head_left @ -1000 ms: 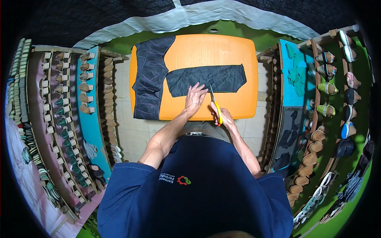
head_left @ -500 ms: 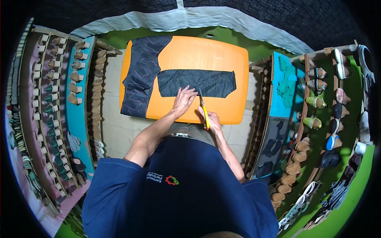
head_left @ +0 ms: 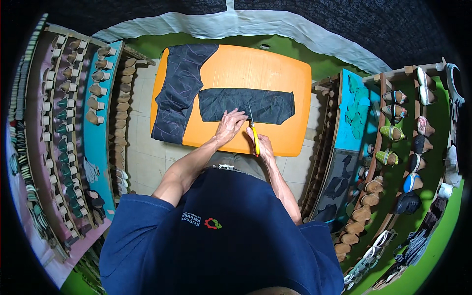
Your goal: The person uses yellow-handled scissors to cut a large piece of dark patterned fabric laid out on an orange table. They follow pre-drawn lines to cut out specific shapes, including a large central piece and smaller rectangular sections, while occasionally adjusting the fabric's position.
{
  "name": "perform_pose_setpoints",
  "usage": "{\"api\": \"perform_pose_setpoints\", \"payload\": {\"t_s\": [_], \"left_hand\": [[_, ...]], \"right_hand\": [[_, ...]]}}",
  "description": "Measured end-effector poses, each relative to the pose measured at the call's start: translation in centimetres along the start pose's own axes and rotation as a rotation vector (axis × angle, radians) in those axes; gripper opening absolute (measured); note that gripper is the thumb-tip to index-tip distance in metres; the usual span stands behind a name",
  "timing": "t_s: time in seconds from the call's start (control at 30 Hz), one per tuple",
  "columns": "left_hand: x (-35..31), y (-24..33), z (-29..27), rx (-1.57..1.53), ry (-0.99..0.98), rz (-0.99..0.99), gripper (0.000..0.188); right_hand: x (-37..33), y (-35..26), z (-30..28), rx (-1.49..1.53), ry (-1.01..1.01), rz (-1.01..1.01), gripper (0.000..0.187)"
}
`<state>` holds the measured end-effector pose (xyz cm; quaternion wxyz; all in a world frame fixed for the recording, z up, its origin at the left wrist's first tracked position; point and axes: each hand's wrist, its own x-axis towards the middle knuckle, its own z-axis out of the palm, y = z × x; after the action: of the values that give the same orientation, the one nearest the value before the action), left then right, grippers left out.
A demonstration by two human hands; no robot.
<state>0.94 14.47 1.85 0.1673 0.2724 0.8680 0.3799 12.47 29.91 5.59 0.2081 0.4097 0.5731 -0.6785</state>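
A dark strip of cloth [head_left: 273,106] with faint curved lines lies flat on the orange table [head_left: 260,61]. My left hand [head_left: 230,126] rests with fingers stretched out over the strip's near edge, holding it down. Just right of those fingertips, my right hand [head_left: 263,146] is closed round yellow-handled scissors [head_left: 255,139]. The scissor blades point away from me and lie at the near edge of the strip, reaching into it. How far apart the blades are is too small to tell.
A larger dark cloth [head_left: 178,86] with drawn lines hangs over the table's left side. Racks with shoe lasts [head_left: 101,76] stand on the left. On the right, shelves hold shoes [head_left: 392,132], more lasts [head_left: 361,214] and green scraps [head_left: 355,105].
My right hand and the scissors have moved slightly forward, so the blades reach farther over the cloth strip. My left hand stays at the same spot on the cloth.
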Motion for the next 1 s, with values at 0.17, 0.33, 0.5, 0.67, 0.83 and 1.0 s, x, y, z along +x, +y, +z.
{"api": "perform_pose_setpoints", "payload": {"t_s": [0.17,0.33,0.5,0.67,0.83,1.0], "left_hand": [[0.2,-0.3,-0.1,-0.009,0.001,0.007,0.022],[0.1,0.7,-1.0,-0.018,-0.034,0.009,0.023],[-0.3,1.0,-1.4,-0.041,-0.042,-0.010,0.025],[-0.4,1.1,-1.5,-0.055,-0.039,-0.014,0.026],[-0.4,1.1,-1.8,-0.057,-0.034,-0.006,0.026],[-0.5,1.0,-1.6,-0.055,-0.004,-0.006,0.029]], "right_hand": [[-0.5,-0.3,0.3,-0.002,0.031,-0.043,0.064],[0.7,-1.1,0.1,-0.048,-0.036,0.006,0.069],[1.4,-1.9,0.2,-0.046,-0.067,-0.026,0.070],[1.7,-1.5,0.0,-0.077,-0.008,-0.058,0.066],[2.3,-1.9,0.0,-0.025,-0.079,-0.017,0.065],[3.2,-3.4,-0.1,-0.034,-0.113,0.002,0.067]]}}
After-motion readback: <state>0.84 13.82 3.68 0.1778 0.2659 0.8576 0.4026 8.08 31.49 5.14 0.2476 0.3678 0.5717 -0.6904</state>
